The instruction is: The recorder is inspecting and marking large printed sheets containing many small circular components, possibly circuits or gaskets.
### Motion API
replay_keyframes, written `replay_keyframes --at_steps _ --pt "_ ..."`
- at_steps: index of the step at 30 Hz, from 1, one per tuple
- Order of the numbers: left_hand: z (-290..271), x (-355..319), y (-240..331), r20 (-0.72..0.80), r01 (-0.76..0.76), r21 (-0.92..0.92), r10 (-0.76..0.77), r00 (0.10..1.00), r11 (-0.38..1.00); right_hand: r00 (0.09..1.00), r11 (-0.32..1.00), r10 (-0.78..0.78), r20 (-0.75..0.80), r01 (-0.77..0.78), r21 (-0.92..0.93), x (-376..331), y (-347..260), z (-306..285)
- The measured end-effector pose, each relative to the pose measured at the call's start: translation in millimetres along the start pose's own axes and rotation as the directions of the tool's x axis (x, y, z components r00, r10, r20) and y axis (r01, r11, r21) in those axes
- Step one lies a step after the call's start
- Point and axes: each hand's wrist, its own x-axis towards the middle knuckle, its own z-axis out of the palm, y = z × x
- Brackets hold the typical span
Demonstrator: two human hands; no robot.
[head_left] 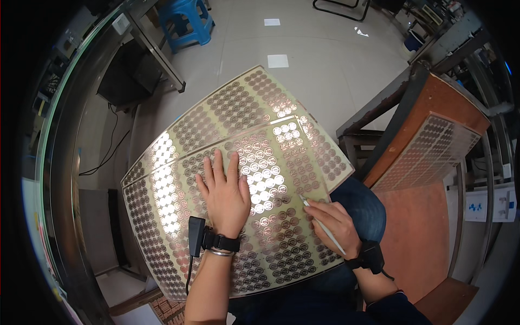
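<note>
Across my lap lies a large pale yellow-green panel (303, 157), patterned with rows of small round metallic discs. A second panel of the same kind (233, 103) shows beneath it, sticking out on the far side. My left hand (225, 195) rests flat on the upper panel, fingers spread, holding nothing. In my right hand (337, 227) is a slim pale pen-like tool (329, 232), gripped between thumb and fingers. Its tip touches or hovers just over the panel's right part; I cannot tell which. Both wrists wear black straps with small devices.
To the right, an orange-brown board (420, 130) leans with another disc-patterned sheet (433, 151) on it, beside a metal frame. A blue plastic stool (187, 24) stands at the far left. A glass-edged bench (57, 179) runs along the left, with a black box (130, 73) underneath.
</note>
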Motion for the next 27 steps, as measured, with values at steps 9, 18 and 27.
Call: replay_keyframes --at_steps 9,18,27 --pt "2.5 0.5 0.2 -0.005 -0.019 0.002 0.019 1.000 1.000 1.000 0.996 -0.014 0.009 0.015 -0.087 -1.2 -0.2 2.0" --pt "3.2 0.9 0.8 -0.017 -0.026 0.007 0.026 1.000 1.000 1.000 0.999 -0.006 0.009 0.006 -0.033 -4.5 1.9 0.7" --pt "2.6 -0.1 -0.8 -0.013 -0.017 0.013 0.018 1.000 1.000 1.000 0.999 0.013 -0.016 -0.013 -0.032 -0.8 -1.4 2.7"
